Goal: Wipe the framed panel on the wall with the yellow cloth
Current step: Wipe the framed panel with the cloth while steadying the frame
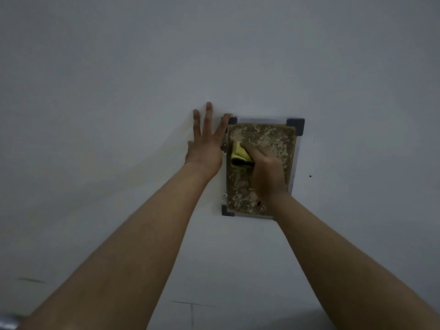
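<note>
A framed panel [269,136] hangs on the white wall, with a mottled brown face, a pale frame and dark corner caps. My right hand [267,175] is closed on a bunched yellow cloth [239,153] and presses it against the left middle of the panel. My left hand [206,144] lies flat on the wall beside the panel's left edge, fingers spread, with the forefinger reaching the top left corner cap. My right hand and forearm hide the panel's lower right part.
Plain white wall [119,91] surrounds the panel. A small dark dot [310,176] marks the wall to the right of the frame. Faint pencil-like lines [191,306] cross the wall low down between my forearms.
</note>
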Demonstrator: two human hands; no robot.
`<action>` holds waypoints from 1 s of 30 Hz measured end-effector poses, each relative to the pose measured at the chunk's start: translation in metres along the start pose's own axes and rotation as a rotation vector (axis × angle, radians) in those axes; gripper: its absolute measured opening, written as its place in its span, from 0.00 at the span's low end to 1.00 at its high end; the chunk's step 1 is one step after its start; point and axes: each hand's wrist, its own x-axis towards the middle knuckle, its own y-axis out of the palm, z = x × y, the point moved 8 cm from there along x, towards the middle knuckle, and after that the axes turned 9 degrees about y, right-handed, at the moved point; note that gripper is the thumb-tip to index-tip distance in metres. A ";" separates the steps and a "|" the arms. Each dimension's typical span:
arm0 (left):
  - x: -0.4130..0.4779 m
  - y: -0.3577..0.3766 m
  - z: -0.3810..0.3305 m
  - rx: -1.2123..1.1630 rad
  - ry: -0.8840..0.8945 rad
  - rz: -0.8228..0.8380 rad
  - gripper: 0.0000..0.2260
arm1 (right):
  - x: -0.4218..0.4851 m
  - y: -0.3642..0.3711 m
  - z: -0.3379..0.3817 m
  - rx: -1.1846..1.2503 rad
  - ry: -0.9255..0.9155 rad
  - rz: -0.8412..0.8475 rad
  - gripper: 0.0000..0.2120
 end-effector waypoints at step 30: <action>-0.005 -0.006 -0.009 -0.069 -0.017 0.083 0.48 | -0.016 -0.013 -0.032 -0.010 0.128 0.008 0.22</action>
